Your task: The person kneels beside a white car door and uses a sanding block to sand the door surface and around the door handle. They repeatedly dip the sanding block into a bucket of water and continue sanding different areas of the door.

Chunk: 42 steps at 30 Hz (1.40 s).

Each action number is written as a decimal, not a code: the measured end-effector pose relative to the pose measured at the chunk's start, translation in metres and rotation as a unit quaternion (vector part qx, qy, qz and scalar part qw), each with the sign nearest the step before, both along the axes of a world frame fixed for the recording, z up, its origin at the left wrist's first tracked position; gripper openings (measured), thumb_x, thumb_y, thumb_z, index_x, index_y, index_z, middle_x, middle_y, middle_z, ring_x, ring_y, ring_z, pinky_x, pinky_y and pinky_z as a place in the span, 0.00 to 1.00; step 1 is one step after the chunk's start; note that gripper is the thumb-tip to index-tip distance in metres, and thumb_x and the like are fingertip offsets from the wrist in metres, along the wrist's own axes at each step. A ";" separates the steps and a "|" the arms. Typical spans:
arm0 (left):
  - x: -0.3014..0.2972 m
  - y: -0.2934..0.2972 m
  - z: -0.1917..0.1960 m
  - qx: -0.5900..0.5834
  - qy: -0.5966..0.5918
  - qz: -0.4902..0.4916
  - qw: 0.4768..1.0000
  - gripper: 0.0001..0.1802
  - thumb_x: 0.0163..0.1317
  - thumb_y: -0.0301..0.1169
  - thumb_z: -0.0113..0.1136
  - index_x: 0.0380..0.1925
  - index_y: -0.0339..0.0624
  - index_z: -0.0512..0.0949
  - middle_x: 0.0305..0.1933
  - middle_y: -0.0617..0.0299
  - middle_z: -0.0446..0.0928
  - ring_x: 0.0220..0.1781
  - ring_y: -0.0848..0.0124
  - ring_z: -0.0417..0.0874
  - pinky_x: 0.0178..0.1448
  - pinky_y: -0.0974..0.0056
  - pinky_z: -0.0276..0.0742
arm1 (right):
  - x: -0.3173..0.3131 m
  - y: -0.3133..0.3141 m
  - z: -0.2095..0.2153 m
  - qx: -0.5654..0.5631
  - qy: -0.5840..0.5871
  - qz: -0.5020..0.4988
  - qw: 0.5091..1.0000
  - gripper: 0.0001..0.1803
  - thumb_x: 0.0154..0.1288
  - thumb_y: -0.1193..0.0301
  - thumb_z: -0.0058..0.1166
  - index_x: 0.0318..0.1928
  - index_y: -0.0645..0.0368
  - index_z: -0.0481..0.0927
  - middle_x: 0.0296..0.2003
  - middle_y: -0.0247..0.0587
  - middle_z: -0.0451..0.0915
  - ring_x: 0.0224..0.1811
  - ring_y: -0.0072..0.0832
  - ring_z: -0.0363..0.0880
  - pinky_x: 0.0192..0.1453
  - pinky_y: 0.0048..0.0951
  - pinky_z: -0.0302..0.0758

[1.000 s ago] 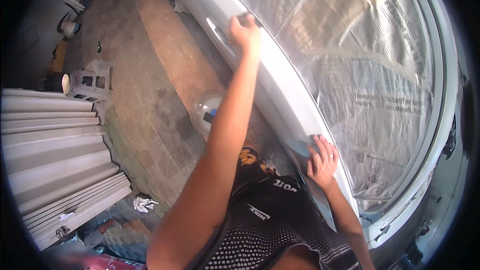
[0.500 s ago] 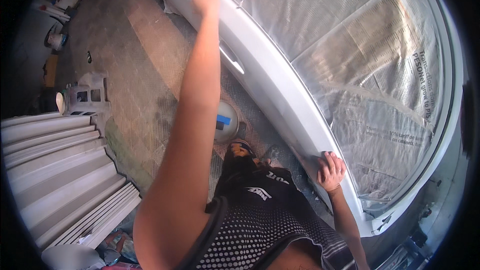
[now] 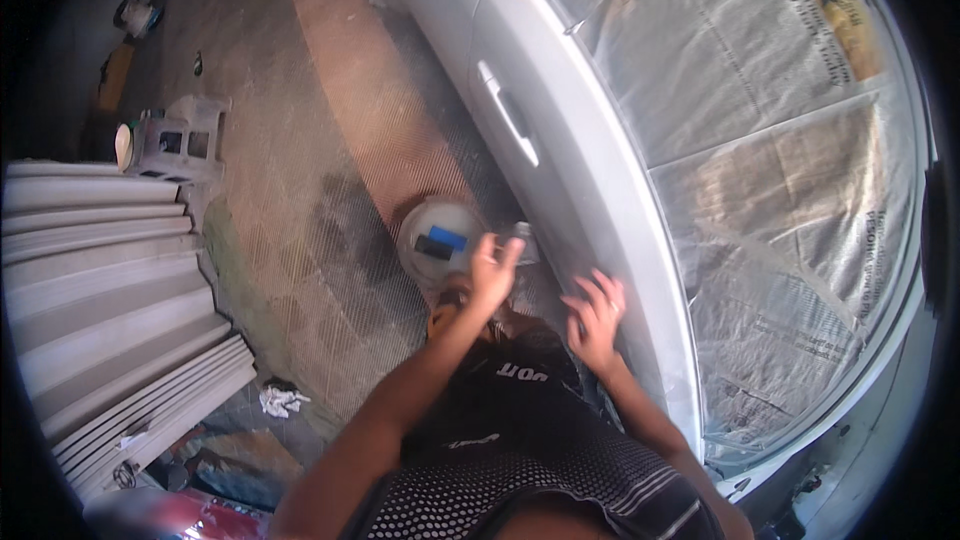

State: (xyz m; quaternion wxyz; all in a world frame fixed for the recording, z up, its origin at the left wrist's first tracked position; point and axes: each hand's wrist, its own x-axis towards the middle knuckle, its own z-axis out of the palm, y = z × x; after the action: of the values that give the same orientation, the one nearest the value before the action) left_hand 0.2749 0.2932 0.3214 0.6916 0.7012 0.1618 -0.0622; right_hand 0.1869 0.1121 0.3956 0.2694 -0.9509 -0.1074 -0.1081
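Note:
My left hand (image 3: 490,275) is in the air over my legs, beside a round pale tub (image 3: 411,258). Its thumb and fingers stand somewhat apart, and nothing shows between them. In or on the tub are a blue block (image 3: 448,237) and a black block (image 3: 433,248). Just past my left fingertips a small grey-capped thing (image 3: 523,230) shows, perhaps a bottle on the floor. My right hand (image 3: 596,320) is raised with fingers spread, near the silver-grey car side (image 3: 625,240) and seemingly apart from it. Farther along the car is a pale door handle (image 3: 508,115).
Newspaper and clear plastic (image 3: 790,220) cover the car's windows on the right. At left lie stacked ribbed pale panels (image 3: 110,260) and a grey plastic stool (image 3: 185,140). A crumpled white cloth or paper (image 3: 283,399) and a red thing (image 3: 190,512) are at lower left.
Both hands have left the car's surface. My left hand came back from far along the car to near the tub; my right hand lifted and moved left. The view has shifted.

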 end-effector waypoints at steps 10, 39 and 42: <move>-0.017 0.208 -0.286 0.252 0.150 -0.091 0.952 0.18 0.76 0.39 0.58 0.61 0.47 0.80 0.57 0.43 0.83 0.57 0.49 0.85 0.59 0.52 0.81 | 0.062 0.107 -0.276 0.429 0.530 -0.106 0.724 0.13 0.79 0.67 0.51 0.48 0.64 0.83 0.40 0.38 0.85 0.41 0.28 0.85 0.46 0.32 0.80; 0.133 0.126 -0.076 -0.545 0.076 -0.004 0.835 0.14 0.79 0.29 0.53 0.56 0.30 0.78 0.53 0.53 0.82 0.54 0.62 0.86 0.67 0.40 0.83 | 0.238 0.095 0.001 -0.129 -0.008 0.023 0.991 0.10 0.62 0.79 0.60 0.45 0.63 0.82 0.47 0.50 0.82 0.49 0.49 0.81 0.55 0.48 0.78; 0.199 0.049 0.005 -0.333 -0.152 0.007 0.931 0.22 0.79 0.30 0.54 0.68 0.32 0.71 0.64 0.49 0.77 0.64 0.61 0.82 0.68 0.62 0.79 | 0.268 0.066 0.068 -0.297 -0.080 0.024 0.951 0.26 0.58 0.85 0.58 0.59 0.63 0.78 0.70 0.53 0.73 0.74 0.50 0.70 0.74 0.50 0.70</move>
State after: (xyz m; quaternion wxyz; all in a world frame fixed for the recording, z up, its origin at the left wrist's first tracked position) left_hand 0.4742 0.3425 0.3269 0.9021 0.4307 0.0290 -0.0004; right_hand 0.4547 0.1779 0.4633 -0.0318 -0.9734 -0.1785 -0.1404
